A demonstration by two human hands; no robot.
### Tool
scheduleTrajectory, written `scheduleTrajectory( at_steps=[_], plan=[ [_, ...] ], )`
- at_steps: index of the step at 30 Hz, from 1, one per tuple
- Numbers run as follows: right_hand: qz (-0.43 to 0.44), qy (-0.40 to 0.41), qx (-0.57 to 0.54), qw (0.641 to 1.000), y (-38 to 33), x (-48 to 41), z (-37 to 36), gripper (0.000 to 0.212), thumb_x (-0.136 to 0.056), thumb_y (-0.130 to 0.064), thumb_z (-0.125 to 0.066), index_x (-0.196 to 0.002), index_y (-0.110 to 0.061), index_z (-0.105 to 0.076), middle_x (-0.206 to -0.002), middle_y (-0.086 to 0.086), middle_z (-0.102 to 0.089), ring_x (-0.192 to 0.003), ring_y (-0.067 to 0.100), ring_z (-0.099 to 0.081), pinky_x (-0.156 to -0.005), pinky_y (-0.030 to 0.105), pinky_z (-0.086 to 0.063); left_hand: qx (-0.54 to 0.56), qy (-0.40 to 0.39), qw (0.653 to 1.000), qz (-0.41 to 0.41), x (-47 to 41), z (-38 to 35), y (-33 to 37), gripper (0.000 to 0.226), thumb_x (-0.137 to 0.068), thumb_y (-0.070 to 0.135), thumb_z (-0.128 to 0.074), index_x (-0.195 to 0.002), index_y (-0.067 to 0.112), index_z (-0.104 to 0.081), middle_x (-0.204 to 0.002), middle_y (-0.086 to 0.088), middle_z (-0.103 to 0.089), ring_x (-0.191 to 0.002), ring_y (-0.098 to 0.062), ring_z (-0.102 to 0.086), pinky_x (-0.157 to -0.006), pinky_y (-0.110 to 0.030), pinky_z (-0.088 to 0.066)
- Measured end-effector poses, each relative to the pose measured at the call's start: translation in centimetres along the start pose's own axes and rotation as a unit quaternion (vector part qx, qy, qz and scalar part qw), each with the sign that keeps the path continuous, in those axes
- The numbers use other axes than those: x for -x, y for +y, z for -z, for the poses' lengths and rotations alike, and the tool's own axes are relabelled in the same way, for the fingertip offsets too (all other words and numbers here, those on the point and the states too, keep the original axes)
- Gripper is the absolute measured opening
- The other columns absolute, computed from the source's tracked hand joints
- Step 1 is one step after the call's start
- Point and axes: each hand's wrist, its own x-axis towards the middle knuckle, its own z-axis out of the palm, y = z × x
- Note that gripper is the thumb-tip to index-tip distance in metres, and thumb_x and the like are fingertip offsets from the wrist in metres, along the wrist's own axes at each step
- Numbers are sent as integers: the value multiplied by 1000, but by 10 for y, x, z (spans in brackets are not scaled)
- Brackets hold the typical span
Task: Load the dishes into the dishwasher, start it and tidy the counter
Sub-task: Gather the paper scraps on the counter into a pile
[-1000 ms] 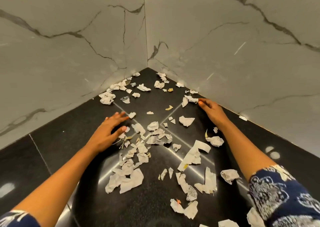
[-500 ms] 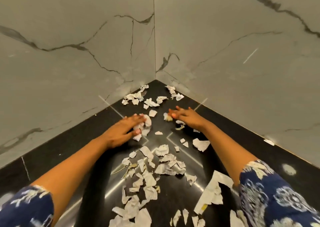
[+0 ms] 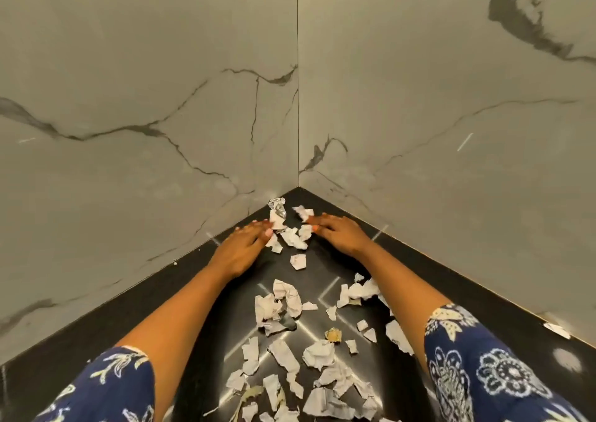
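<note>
Raking the paper scraps [image 3: 292, 239] out of the far corner of the worktop [image 3: 80, 337] goes best with left hand [image 3: 240, 249] and right hand [image 3: 342, 233], both flat and open, drawn nearward together, palms pressed down.

A left wall [image 3: 129, 99] and a right wall [image 3: 451, 131] meet in a corner behind the far end of the worktop [image 3: 80, 337]. Just before that corner both hands rest on the worktop, the left hand [image 3: 240, 244] near the left wall and the right hand [image 3: 342, 233] near the right wall, with a few paper scraps [image 3: 292, 237] between their fingertips and a crumpled wad [image 3: 277, 207] behind them. Nearer the person, more scraps [image 3: 283, 308] lie scattered between the forearms, and a lone scrap [image 3: 556, 329] lies far right against the right wall.
</note>
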Motion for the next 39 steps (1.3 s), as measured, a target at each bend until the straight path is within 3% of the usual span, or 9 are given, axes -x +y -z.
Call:
scheduleTrajectory(
  at_steps=[6, 9, 11, 16, 24, 29, 32, 34, 39],
  plan=[
    [52, -123, -143, 981, -24, 97, -11, 31, -94, -45, -44, -111, -32, -67, -144, -10, -39, -133, -4, -25, -116, 33, 6, 128, -102, 978, -129, 102, -1, 4, 61, -85, 76, -22, -129, 45, -51, -142, 26, -40, -134, 14, -24, -117, -27, -12],
    [7, -156, -277, 948, -28, 127, -3, 45, -79, -58, -52, -96, -24, -76, -131, -3, -58, -129, 5, -43, -118, 36, -14, 206, -46, 974, -81, 147, 8, -10, 59, -85, 73, -31, -127, 40, -57, -141, 24, -45, -137, 1, -31, -115, -28, -16],
    [-17, -67, -329, 942, -29, 117, 2, 40, -88, -44, -52, -97, -12, -74, -112, 2, -69, -112, 11, -59, -110, 36, -35, 104, 44, 993, -17, 162, 22, -37, 69, -80, 79, -26, -127, 39, -56, -141, 22, -44, -136, -2, -34, -114, -31, -23],
    [-43, 53, -165, 984, -39, 17, 4, 30, -92, -22, -57, -121, -14, -62, -127, 4, -60, -119, 18, -54, -99, 22, -36, -158, 120, 972, 127, 169, 31, -86, 69, -85, 62, -20, -142, 30, -40, -151, 3, -35, -140, -18, -30, -112, -41, -28],
    [-32, 19, -9, 999, -72, -100, -40, 52, -91, -44, -52, -132, -12, -48, -139, 12, -42, -129, 32, -40, -110, 47, -27, -178, 116, 968, 137, 155, 24, -99, 65, -87, 62, -16, -146, 38, -27, -156, 10, -23, -144, -13, -19, -116, -42, -20],
    [105, -71, -45, 991, -89, 1, -49, 36, -91, -33, -58, -123, -17, -57, -130, 4, -54, -121, 19, -50, -103, 31, -33, -152, 105, 972, 146, 155, 28, -86, 54, -97, 49, -34, -148, 33, -26, -157, 6, -21, -145, -15, -17, -116, -42, -16],
    [85, -170, -108, 976, -80, 77, -44, 32, -92, -38, -54, -113, -16, -66, -136, -2, -53, -131, 4, -39, -113, 35, -21, -145, 93, 970, 172, 159, 31, -77, 60, -97, 49, -34, -151, 25, -20, -158, 3, -20, -145, -16, -16, -116, -41, -15],
    [29, -187, -220, 957, -68, 113, -31, 42, -90, -46, -51, -102, -12, -72, -128, -2, -60, -124, 2, -47, -110, 35, -33, -138, 90, 968, 191, 152, 34, -70, 63, -97, 50, -33, -151, 22, -18, -158, 0, -19, -145, -17, -16, -116, -41, -16],
    [-69, -39, -429, 900, -25, 150, 10, 65, -79, -60, -54, -103, -1, -70, -115, 5, -68, -108, 13, -63, -103, 31, -41, -131, 23, 981, 140, 100, 35, -43, 68, -98, 53, -28, -152, 15, -13, -159, -4, -13, -146, -18, -13, -118, -39, -14]
  ],
)
